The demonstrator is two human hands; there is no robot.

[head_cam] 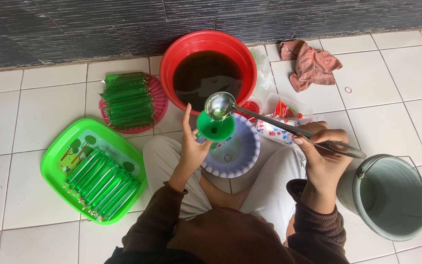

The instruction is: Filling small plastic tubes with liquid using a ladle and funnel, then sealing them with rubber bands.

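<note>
Right hand (324,155) grips the ladle (220,106); left hand (191,146) holds the funnel (214,128). Tipping too fast could spill toward six o'clock.

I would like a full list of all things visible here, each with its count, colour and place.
basin: one, red, full of dark liquid, top centre by the wall
funnel: one, green, held over the plate
ladle: one, metal, its bowl above the funnel
plate: one, white with purple rim, on the lap
tray: one, green, at left, bearing a row of filled green tubes
round basket: one, pink, left of the basin, piled with green tubes
cloth: one, pinkish, top right
bucket: one, grey-green, at right
plastic packets: several, clear and red, right of the basin
left hand: holds the funnel
right hand: grips the ladle handle
</note>
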